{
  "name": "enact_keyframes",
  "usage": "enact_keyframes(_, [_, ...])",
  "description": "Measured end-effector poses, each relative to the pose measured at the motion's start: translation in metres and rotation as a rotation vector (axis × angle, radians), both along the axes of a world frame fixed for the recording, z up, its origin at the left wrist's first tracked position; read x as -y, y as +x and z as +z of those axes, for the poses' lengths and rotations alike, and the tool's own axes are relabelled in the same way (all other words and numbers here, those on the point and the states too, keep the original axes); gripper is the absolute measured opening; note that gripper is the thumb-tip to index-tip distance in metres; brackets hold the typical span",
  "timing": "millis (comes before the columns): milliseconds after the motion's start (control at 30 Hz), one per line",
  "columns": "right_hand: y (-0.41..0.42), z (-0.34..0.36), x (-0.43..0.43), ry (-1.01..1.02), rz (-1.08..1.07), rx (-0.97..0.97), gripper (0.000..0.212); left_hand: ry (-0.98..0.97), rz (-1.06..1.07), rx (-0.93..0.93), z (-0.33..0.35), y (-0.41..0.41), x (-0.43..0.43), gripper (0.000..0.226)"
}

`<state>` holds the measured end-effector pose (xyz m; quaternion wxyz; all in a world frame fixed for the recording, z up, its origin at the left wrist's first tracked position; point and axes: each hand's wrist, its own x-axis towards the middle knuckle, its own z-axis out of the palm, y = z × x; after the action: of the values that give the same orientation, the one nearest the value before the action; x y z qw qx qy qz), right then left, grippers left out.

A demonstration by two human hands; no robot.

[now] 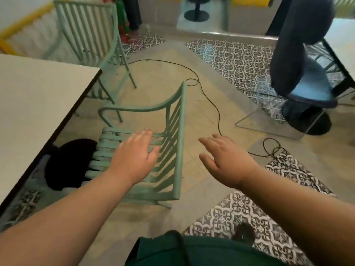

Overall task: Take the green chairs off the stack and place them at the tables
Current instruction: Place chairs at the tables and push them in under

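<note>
A green slatted metal chair stands on the floor beside the white table, its seat facing the table and its backrest toward the right. My left hand hovers open above the seat, fingers straight, holding nothing. To the right of the backrest my right hand is spread open in the air, apart from the chair. A second green chair stands at the table's far corner. No stack of chairs is in view.
A black cable snakes across the floor right of the chair. A dark-clothed person sits on a chair at the right, beside another table. The table's black base lies under the tabletop. Patterned tiles border the plain floor.
</note>
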<state>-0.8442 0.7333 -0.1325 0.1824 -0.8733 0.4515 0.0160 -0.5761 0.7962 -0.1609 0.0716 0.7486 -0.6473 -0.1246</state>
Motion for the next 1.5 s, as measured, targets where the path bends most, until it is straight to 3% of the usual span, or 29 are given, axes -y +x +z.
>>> enact_keyframes(200, [-0.035, 0.003, 0.094, -0.017, 0.31, -0.013, 0.064, 0.007, 0.315, -0.016, 0.003, -0.06, 0.013, 0.064])
enact_keyframes(400, [-0.044, -0.004, 0.164, -0.022, 0.49, -0.047, 0.064, 0.017, 0.565, -0.047, 0.002, -0.121, 0.007, 0.067])
enact_keyframes(1000, [0.098, -0.044, 0.294, -0.046, 0.925, -0.079, 0.054, 0.177, 1.03, -0.043, -0.058, -0.129, 0.049, 0.058])
enact_keyframes(1133, [0.138, -0.067, 0.317, -0.119, 1.078, -0.122, 0.045, 0.355, 1.194, -0.138, -0.08, -0.154, 0.061, 0.065])
enact_keyframes(1333, [0.163, -0.109, 0.347, -0.113, 1.227, -0.259, 0.056, 0.421, 1.387, -0.026, -0.11, -0.158, 0.09, 0.057])
enact_keyframes(1500, [0.169, -0.136, 0.348, -0.165, 1.209, -0.252, 0.064, 0.366, 1.396, -0.005, -0.12, -0.149, 0.087, 0.058])
